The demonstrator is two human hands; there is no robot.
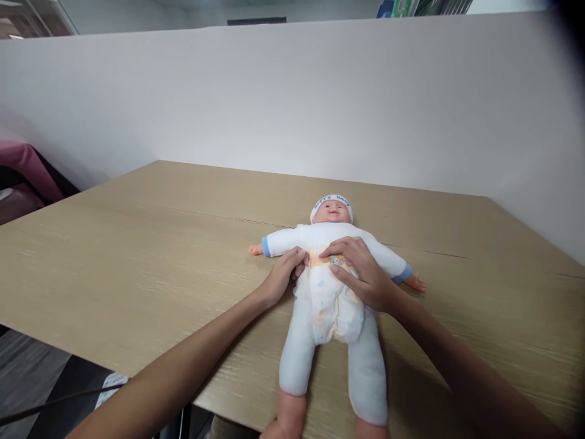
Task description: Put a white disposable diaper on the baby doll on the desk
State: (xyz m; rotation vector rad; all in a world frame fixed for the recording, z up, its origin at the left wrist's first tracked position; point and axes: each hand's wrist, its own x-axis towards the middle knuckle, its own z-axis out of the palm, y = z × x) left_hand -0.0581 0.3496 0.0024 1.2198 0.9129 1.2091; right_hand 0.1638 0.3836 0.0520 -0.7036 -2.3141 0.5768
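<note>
A baby doll [331, 235] in a white suit with blue cuffs and a lettered white cap lies on its back, head away from me and arms spread. Around its hips is a white diaper [336, 305] with an orange, printed waistband. At the diaper's left side, my left hand [284, 277] is closed, its curled fingertips gripping the waist edge. My right hand [368, 274] rests over the right part of the waistband, fingers stretched out and thumb apart, pressing on the front. It covers the diaper's right side edge.
The doll lies on a wood-grain table [137, 256] whose near edge runs beneath my forearms. Behind the table stands a white partition [274, 103]. A pink item [27, 167] is at the far left, and a dark cable [59, 402] crosses below the table at lower left.
</note>
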